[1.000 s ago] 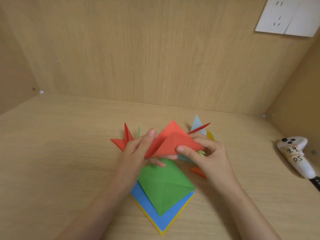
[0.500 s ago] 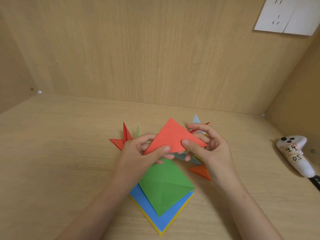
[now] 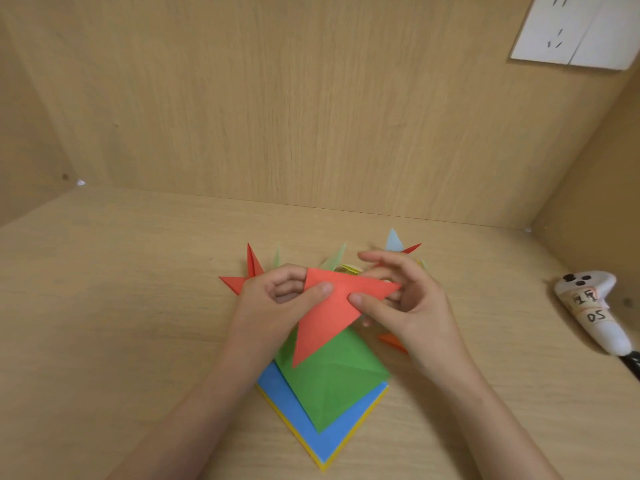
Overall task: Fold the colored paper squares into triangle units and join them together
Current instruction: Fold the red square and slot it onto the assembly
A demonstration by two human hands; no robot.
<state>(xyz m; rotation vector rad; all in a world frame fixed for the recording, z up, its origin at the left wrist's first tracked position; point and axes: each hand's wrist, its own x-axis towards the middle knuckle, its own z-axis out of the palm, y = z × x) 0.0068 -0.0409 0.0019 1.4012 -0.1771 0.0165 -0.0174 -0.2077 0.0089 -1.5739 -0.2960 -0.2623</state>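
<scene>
A red paper folded into a triangle (image 3: 332, 313) is held above the table, its long point aimed down at me. My left hand (image 3: 273, 306) pinches its upper left corner with the thumb on top. My right hand (image 3: 412, 306) pinches its right part, thumb on the face, fingers spread behind. Beneath lies a stack of squares: green (image 3: 336, 379) on top, then blue (image 3: 294, 407), then yellow (image 3: 349, 441) showing only as an edge. Behind my hands sit finished spiky units in red (image 3: 242, 280), pale green (image 3: 334, 259) and light blue (image 3: 393, 240); much of them is hidden.
An orange folded piece (image 3: 391, 341) peeks out under my right wrist. A white controller (image 3: 595, 306) with handwritten labels lies at the right. Wooden walls close the back and both sides, with a white socket plate (image 3: 571, 32) at the upper right.
The red triangle has been turned: its apex pointed up before, and now its long point hangs down over the green square. Both hands shifted their pinches along it.
</scene>
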